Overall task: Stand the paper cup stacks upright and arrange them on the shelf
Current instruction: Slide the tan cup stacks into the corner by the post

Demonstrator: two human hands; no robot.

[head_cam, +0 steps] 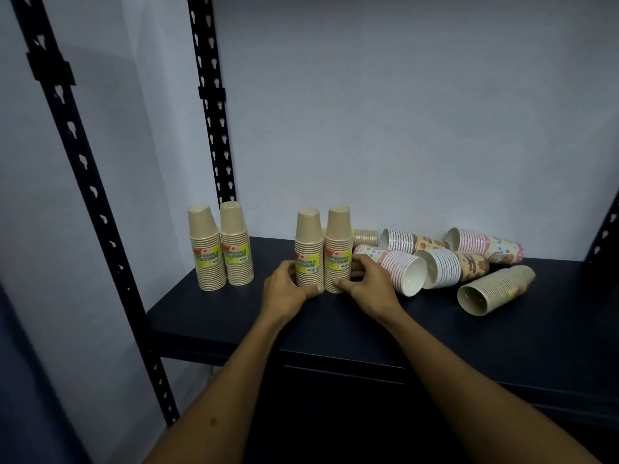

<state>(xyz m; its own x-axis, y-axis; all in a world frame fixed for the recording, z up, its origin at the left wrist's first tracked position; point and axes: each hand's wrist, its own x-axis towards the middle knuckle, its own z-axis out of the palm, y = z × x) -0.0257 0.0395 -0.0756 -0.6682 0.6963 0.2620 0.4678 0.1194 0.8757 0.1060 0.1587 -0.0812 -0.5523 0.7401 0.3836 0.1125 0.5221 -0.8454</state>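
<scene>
Two tan cup stacks with yellow labels stand upright side by side in the middle of the dark shelf point(234, 316). My left hand point(288, 289) grips the base of the left stack point(308, 242). My right hand point(365, 283) grips the base of the right stack point(338, 239). Another upright tan pair point(219, 246) stands at the shelf's left end. To the right, several stacks lie on their sides: a pink striped stack point(395, 266), a white and brown stack point(449, 266), a tan stack point(492, 289), and others behind.
Black perforated uprights point(211, 95) frame the shelf at the left, and another upright point(606, 229) shows at the right edge. A pale wall stands close behind the shelf. The shelf's front edge point(301, 353) runs below my hands.
</scene>
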